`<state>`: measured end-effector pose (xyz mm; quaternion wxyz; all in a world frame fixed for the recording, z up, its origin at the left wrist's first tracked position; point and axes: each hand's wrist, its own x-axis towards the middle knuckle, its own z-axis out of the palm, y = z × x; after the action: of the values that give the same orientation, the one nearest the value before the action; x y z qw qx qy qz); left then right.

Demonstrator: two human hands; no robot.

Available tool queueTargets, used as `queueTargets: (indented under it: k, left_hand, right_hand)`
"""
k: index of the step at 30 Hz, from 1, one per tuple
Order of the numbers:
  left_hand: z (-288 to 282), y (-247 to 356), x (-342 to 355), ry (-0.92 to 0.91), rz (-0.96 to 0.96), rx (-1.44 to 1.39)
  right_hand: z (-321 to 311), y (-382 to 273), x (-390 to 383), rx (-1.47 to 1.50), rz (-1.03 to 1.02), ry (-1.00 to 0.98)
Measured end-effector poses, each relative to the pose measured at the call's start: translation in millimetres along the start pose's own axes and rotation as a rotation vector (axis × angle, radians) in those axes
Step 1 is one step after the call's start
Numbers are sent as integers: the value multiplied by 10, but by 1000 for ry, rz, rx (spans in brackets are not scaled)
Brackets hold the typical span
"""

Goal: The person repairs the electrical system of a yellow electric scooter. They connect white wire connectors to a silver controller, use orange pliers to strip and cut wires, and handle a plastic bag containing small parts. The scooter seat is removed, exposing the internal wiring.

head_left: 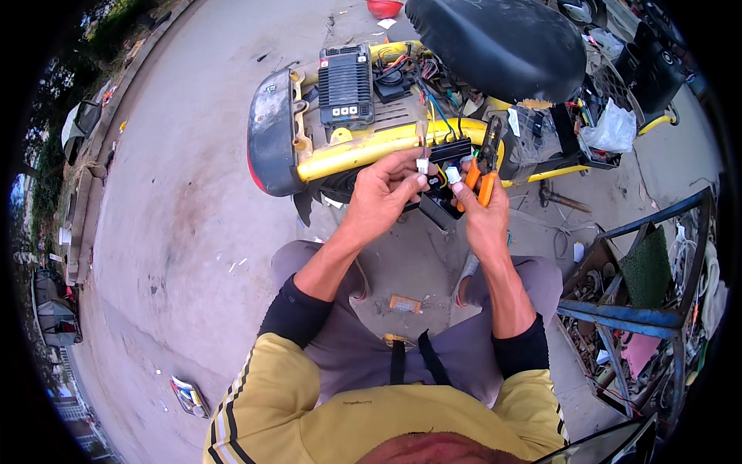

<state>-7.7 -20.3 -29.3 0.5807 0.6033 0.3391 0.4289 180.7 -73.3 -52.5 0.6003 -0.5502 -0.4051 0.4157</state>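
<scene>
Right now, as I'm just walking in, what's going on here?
A person is working with both hands at a yellow vehicle frame. The left hand pinches a white connector. The right hand holds orange-handled pliers and, at the thumb tip, a second white connector. The two connectors are apart.

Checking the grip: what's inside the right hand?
The right hand holds orange-handled pliers and, at its thumb tip, a white connector; what the palm covers is hidden.
</scene>
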Motion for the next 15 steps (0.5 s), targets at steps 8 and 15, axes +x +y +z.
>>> queueTargets:
  k: [8, 15]
  left_hand:
    - [161, -28, 84, -9, 46, -55]
    - [191, -10, 112, -21, 69, -35]
  right_hand:
    - [-22, -38, -37, 121, 61, -12]
    - [-11, -19, -63, 184, 98, -34]
